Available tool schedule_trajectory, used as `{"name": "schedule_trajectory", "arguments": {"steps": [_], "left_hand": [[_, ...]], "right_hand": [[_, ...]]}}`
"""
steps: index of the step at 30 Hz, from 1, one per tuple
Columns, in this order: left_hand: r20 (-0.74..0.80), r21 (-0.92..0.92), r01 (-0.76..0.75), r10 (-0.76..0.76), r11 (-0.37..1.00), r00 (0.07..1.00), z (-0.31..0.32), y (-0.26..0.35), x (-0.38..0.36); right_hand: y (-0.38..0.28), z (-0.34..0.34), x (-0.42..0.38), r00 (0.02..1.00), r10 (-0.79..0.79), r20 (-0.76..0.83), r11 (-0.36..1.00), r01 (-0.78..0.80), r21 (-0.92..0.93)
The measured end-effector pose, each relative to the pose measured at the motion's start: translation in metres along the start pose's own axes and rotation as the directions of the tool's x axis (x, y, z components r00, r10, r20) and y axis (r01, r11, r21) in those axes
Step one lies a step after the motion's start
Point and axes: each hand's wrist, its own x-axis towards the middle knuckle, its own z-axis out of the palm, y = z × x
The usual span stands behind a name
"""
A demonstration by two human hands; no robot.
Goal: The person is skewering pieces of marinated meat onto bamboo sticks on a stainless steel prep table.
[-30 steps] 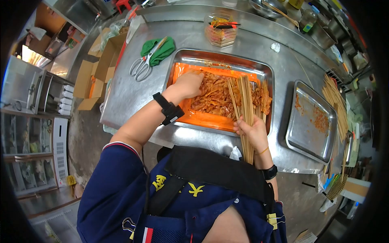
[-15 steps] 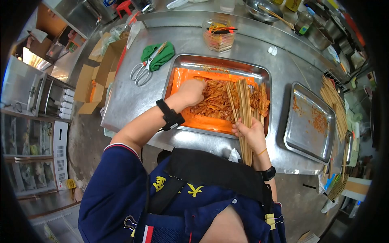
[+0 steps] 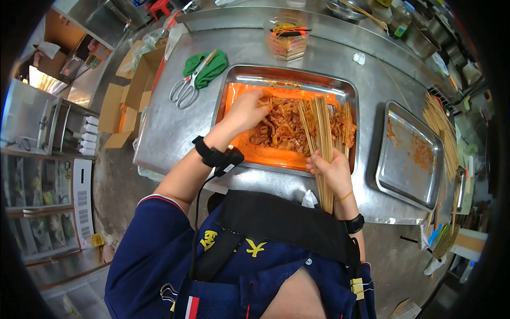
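Note:
My left hand (image 3: 245,112) is over the left side of the steel tray (image 3: 353,159), its fingers pinched on a strip of red-sauced meat (image 3: 267,102). Below it, a heap of the same sauced meat (image 3: 287,130) lies on an orange sheet (image 3: 238,143) lining the tray. My right hand (image 3: 333,171) grips a thick bundle of bamboo skewers (image 3: 323,127) at the tray's near right edge. The skewers' far ends reach over the meat, and their near ends point toward my body. More skewers with meat on them (image 3: 348,127) rest at the tray's right side.
Scissors (image 3: 188,90) lie on a green cloth (image 3: 212,69) at left. A clear container (image 3: 287,40) stands behind the tray. A second steel tray (image 3: 406,181) with sauce scraps is at right, beside loose skewers (image 3: 441,127). A cardboard box (image 3: 114,109) stands beyond the table's left edge.
My left hand has lifted slightly and moved a little left from the meat heap, with a strip now at its fingertips. My right hand still holds the skewer bundle in about the same place.

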Motion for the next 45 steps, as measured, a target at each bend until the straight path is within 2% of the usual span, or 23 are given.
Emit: {"name": "schedule_trajectory", "arguments": {"steps": [3,4,7,11,15,18,19,20,21,22,25,28,31,37,40,45], "left_hand": [[0.106,0.058,0.158,-0.163,0.986,0.981,0.004,0.008,-0.029],[0.01,0.157,0.04,-0.042,0.987,0.999,0.009,0.014,-0.039],[-0.103,0.109,0.026,-0.015,0.994,0.995,0.03,0.025,-0.056],[-0.183,0.292,0.034,0.021,0.956,0.983,0.053,0.038,-0.057],[-0.118,0.33,0.03,0.01,0.944,0.993,0.059,0.03,-0.052],[-0.101,0.224,0.113,-0.092,0.968,0.991,0.049,0.029,-0.047],[-0.102,-0.013,0.127,-0.127,0.992,0.987,0.052,0.017,-0.041],[-0.097,-0.249,0.132,-0.161,0.959,0.982,0.06,-0.005,-0.033],[-0.085,-0.471,0.129,-0.19,0.873,0.978,0.054,0.0,-0.028],[-0.02,-0.641,0.199,-0.275,0.741,0.961,0.05,0.006,-0.027],[0.058,-0.653,0.327,-0.386,0.683,0.921,0.038,0.017,-0.018],[0.093,-0.822,0.28,-0.368,0.497,0.925,0.044,0.012,-0.011],[0.109,-0.842,0.282,-0.368,0.459,0.924,0.043,0.012,-0.005],[-0.003,-0.861,0.218,-0.434,0.46,0.901,0.033,0.034,-0.005],[0.013,-0.866,0.22,-0.42,0.448,0.907,0.035,0.026,-0.003],[-0.071,-0.853,0.16,-0.415,0.496,0.907,0.033,0.028,0.0]], "right_hand": [[0.0,0.0,0.0,1.0,-0.01,0.004,1.0,0.01,0.0],[0.0,0.0,-0.001,1.0,-0.01,0.003,1.0,0.01,0.005],[0.001,0.0,0.0,1.0,-0.016,0.007,1.0,0.016,-0.001],[-0.001,0.002,-0.001,1.0,-0.004,-0.011,1.0,0.003,-0.018],[-0.001,0.001,-0.001,1.0,0.002,-0.014,1.0,-0.002,-0.003],[0.001,0.001,0.0,1.0,-0.008,-0.008,1.0,0.008,0.001],[0.002,0.001,0.0,1.0,-0.013,-0.006,1.0,0.013,0.0],[0.003,0.002,0.001,1.0,-0.017,0.002,1.0,0.017,-0.009],[0.004,0.002,0.001,1.0,-0.023,0.009,1.0,0.023,-0.018],[0.004,0.002,0.001,0.999,-0.028,0.016,0.999,0.029,-0.028],[0.003,0.006,-0.001,0.999,-0.002,0.043,1.0,0.003,-0.019],[0.005,0.011,-0.002,0.998,0.02,0.063,1.0,-0.019,-0.014],[0.003,0.011,-0.002,0.998,0.023,0.067,1.0,-0.023,0.0],[0.002,0.012,-0.003,0.997,0.021,0.076,1.0,-0.02,-0.015],[0.003,0.012,-0.003,0.996,0.019,0.082,0.999,-0.017,-0.028],[0.003,0.012,-0.002,0.996,0.013,0.09,0.999,-0.01,-0.042]]}}
